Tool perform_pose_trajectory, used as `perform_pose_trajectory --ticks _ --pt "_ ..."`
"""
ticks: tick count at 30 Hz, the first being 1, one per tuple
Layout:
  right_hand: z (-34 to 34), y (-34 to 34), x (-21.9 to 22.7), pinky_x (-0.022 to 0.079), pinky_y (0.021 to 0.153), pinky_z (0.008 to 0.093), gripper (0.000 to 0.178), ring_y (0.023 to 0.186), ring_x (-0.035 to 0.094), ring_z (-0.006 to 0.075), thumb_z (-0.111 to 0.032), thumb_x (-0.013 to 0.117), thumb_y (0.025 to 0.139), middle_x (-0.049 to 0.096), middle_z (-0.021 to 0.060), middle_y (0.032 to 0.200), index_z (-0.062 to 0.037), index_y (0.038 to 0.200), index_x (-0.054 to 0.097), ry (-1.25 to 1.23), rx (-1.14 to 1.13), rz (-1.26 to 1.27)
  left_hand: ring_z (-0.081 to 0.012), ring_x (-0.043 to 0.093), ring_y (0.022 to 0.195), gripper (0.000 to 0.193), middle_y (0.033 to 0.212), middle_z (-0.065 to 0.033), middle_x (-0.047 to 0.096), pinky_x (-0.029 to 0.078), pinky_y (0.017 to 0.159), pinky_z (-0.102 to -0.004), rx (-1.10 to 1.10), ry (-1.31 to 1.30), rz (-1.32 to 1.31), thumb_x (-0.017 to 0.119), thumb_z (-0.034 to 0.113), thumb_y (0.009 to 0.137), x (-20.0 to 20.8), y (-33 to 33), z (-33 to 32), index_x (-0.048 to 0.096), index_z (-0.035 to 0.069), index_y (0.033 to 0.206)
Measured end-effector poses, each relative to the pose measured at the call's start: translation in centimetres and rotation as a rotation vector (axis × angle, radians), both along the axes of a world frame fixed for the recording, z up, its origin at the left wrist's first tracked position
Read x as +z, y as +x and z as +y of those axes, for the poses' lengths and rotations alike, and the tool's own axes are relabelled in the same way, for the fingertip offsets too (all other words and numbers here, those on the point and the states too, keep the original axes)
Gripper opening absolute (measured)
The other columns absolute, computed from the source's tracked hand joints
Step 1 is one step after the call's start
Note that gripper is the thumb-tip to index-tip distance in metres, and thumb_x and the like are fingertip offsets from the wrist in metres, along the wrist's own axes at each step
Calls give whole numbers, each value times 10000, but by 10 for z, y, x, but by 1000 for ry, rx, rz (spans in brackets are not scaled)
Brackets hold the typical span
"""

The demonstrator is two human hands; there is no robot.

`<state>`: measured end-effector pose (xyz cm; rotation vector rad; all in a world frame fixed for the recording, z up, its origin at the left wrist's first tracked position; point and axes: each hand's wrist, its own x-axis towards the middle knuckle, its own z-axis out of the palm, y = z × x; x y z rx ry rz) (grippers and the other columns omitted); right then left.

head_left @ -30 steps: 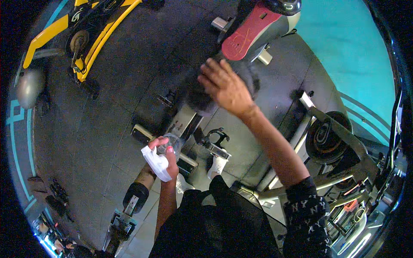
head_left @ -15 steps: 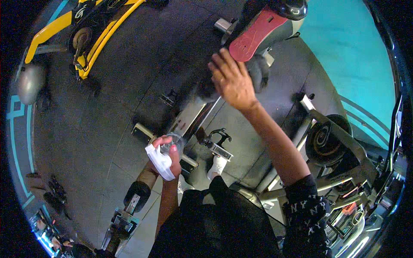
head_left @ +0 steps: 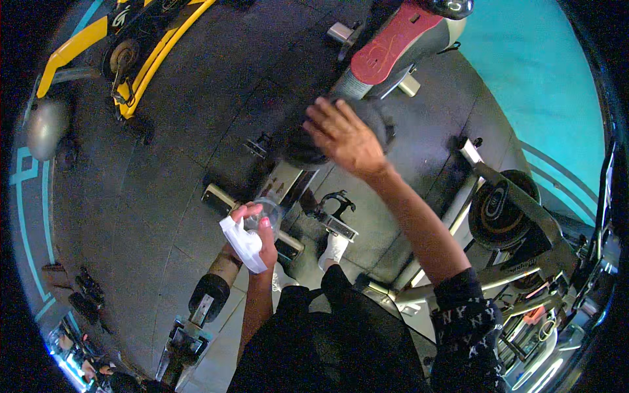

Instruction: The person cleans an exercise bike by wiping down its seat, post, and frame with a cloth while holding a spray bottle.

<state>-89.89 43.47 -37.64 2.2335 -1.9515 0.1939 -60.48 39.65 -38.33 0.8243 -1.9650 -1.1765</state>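
My left hand (head_left: 262, 245) is closed around a clear plastic container (head_left: 270, 211), low over the frame of an exercise bike (head_left: 283, 185). A folded white cloth (head_left: 244, 245) is draped over the back of that same hand and its fingers. Higher up, my right hand (head_left: 347, 139) is stretched out, palm down, fingers slightly apart. It lies over a dark rounded part (head_left: 375, 121) of the bike, blurred and partly covered by the hand, so whether they touch is hidden. Beyond the fingertips is the bike's red panel (head_left: 388, 47).
A yellow-framed exercise machine (head_left: 75, 49) stands at the far left, near a grey ball (head_left: 49, 130). Another bike with a dark wheel (head_left: 501, 213) is on the right. Pedals (head_left: 339, 226) stick out beside my foot (head_left: 334, 249). Turquoise flooring (head_left: 524, 72) lies at the upper right.
My right hand has moved down and to the left, away from the red panel. My left hand stays in nearly the same place, with the container and cloth.
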Motion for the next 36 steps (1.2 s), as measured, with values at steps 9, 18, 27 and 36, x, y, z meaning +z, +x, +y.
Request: perform_pose_trajectory --ticks 9,18,27,36 --pt "-13 -65 68 193 1117 549 492 1337 371 272 -211 630 837 409 60 1449 -183 1319 534 -298 -402 19 -272 507 1068 408 1106 -134 540 389 957 -431 114 -6 57 591 86 868 -2 -8 11 364 1 1197" --pt "-18 19 6 174 1137 515 582 1402 108 474 -69 575 872 186 187 1533 -92 1417 374 -476 -650 -539 -255 476 1122 517 1177 -162 519 373 996 -444 -104 67 35 617 62 847 -8 3 -1 296 31 1251" --pt "6 115 -22 195 1148 443 808 1413 94 446 54 585 776 60 234 1547 -59 1480 203 -233 -713 -877 -254 468 1161 541 1200 -130 524 376 1014 -447 -32 103 -57 670 94 827 -6 2 5 329 65 1246" --pt "15 99 -10 196 1153 434 790 1417 115 423 39 590 778 81 216 1550 -35 1471 217 -122 -676 -854 -259 462 1173 573 1201 -138 526 333 1042 -455 -23 44 -39 667 115 836 -2 -1 6 292 70 1266"
